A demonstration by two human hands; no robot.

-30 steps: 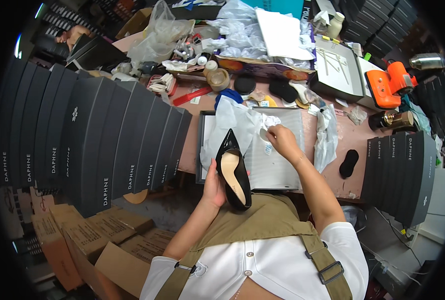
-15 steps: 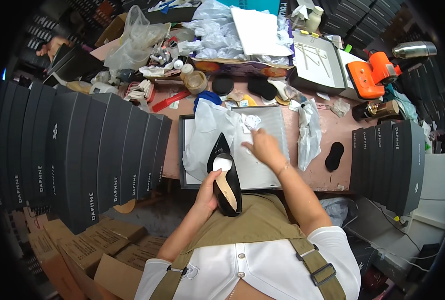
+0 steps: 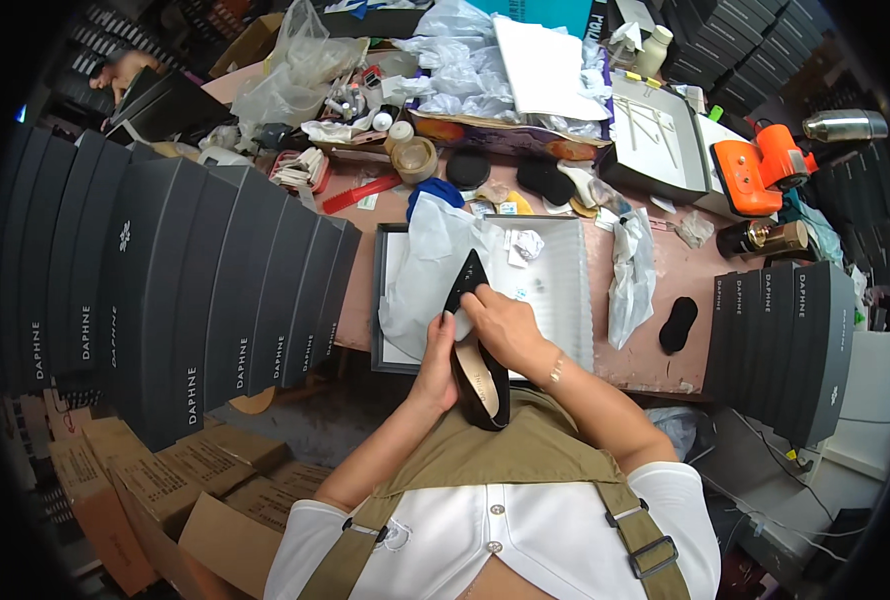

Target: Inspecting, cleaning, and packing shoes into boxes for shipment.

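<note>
A black glossy pump with a pointed toe [image 3: 483,392] is held just above my lap, toe pointing away over the near edge of an open grey shoe box [image 3: 587,290]. My left hand [image 3: 435,368] is closed on its left side. Curled fingers of my right hand [image 3: 505,328] grip the front of the pump, at the toe end of its opening; what lies under them is hidden. White tissue paper [image 3: 425,270] drapes over the box's left part. Beyond my right hand, a crumpled white paper ball [image 3: 528,245] rests inside the box.
Stacks of dark shoe boxes stand left [image 3: 215,290] and right [image 3: 780,340]. A black insole-like pad [image 3: 677,325] and crumpled tissue [image 3: 632,275] lie to the right. Jars, a red-handled tool [image 3: 362,193], an orange device [image 3: 750,180] and a paper-filled carton [image 3: 505,130] crowd the back.
My right hand has come back from near the crumpled paper to the pump's front. The pump has turned slightly, and the white filling seen in its opening is now covered.
</note>
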